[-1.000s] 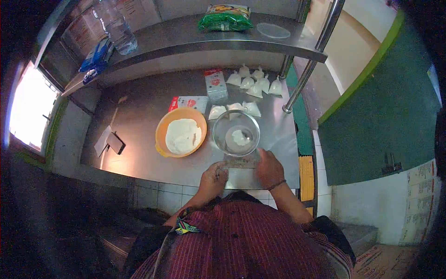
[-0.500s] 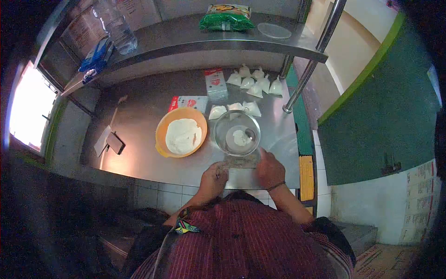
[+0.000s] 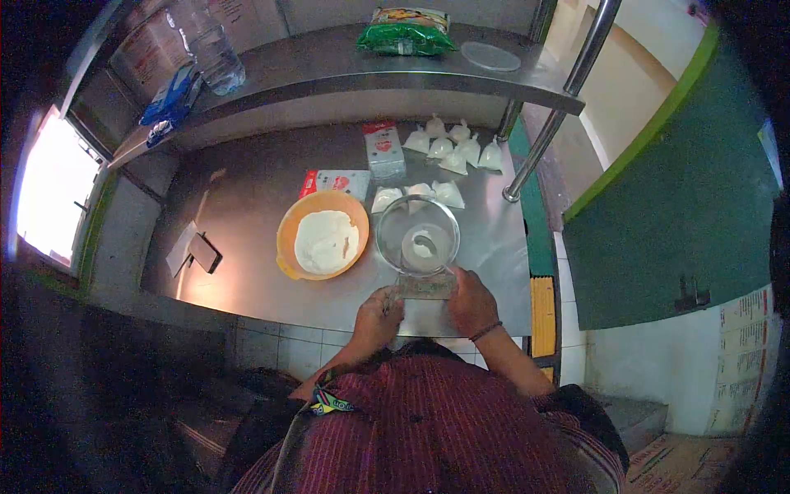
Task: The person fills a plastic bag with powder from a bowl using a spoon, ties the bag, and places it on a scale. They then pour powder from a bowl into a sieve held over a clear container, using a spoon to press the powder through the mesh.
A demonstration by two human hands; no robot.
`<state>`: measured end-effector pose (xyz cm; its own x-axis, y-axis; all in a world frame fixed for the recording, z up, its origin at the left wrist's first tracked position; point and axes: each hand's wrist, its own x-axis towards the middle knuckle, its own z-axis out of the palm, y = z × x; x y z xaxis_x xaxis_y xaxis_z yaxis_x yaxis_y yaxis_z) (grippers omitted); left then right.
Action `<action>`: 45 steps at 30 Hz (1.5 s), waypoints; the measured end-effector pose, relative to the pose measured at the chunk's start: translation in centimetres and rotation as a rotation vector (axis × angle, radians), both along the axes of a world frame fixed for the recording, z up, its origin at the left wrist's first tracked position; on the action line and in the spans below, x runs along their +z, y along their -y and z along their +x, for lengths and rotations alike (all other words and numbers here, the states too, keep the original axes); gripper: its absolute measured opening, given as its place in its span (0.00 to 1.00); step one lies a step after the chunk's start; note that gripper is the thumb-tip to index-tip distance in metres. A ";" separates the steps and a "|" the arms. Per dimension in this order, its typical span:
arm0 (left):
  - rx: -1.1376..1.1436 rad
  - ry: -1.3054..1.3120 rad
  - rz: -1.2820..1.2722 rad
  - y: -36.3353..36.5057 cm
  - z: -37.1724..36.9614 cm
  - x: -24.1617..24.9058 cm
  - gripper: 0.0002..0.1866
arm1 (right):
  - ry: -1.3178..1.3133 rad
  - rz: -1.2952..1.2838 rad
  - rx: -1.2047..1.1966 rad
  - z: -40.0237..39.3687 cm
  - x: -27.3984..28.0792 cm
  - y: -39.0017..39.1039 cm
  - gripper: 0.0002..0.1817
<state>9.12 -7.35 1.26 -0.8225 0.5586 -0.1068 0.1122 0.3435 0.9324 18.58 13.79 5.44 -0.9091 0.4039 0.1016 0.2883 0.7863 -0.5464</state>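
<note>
A round shiny metal bowl [image 3: 385, 251] stands on a small kitchen scale [image 3: 426, 287] near the table's front edge. White powder [image 3: 424, 243] lies in the bottom of the bowl, with a curved mark or object in it that I cannot make out. My right hand [image 3: 475, 305] is closed at the scale's right corner, its fingertips by the bowl's near rim; what it grips is hidden. Curled at the scale's left edge is my left hand [image 3: 380, 318], and its fingers hide whatever they hold. Left of the bowl sits an orange basin [image 3: 285, 239] of white powder.
Several tied bags of white powder [image 3: 454, 159] stand at the back right, more [image 3: 420, 193] just behind the bowl. Two red-and-white boxes [image 3: 384, 152] are nearby. A phone on a stand [image 3: 203, 252] is at left. Overhead runs a metal shelf [image 3: 329, 78].
My right hand, blurred before, is now sharper and slightly further left, against the scale. The powder in the bowl looks differently shaped. My left hand stays in about the same place.
</note>
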 end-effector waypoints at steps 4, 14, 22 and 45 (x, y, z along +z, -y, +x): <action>0.022 0.020 -0.072 -0.1 0.4 2.9 0.16 | -0.062 -0.052 -0.034 -0.6 -0.6 -0.4 0.24; 0.017 -0.078 -0.083 0.1 0.1 2.9 0.16 | -0.082 -0.019 0.080 0.3 -0.7 0.4 0.21; 0.018 -0.003 -0.053 0.5 0.2 2.7 0.16 | -0.085 -0.029 0.006 -0.2 -0.9 -0.4 0.19; -0.004 -0.112 -0.010 0.1 0.5 3.5 0.14 | -0.128 -0.063 0.004 -1.0 0.7 -1.8 0.19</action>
<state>9.61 -7.45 4.81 -0.8274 0.5613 -0.0205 0.2165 0.3525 0.9104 17.57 15.60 6.12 -0.8919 0.4098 0.1912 0.2105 0.7504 -0.6265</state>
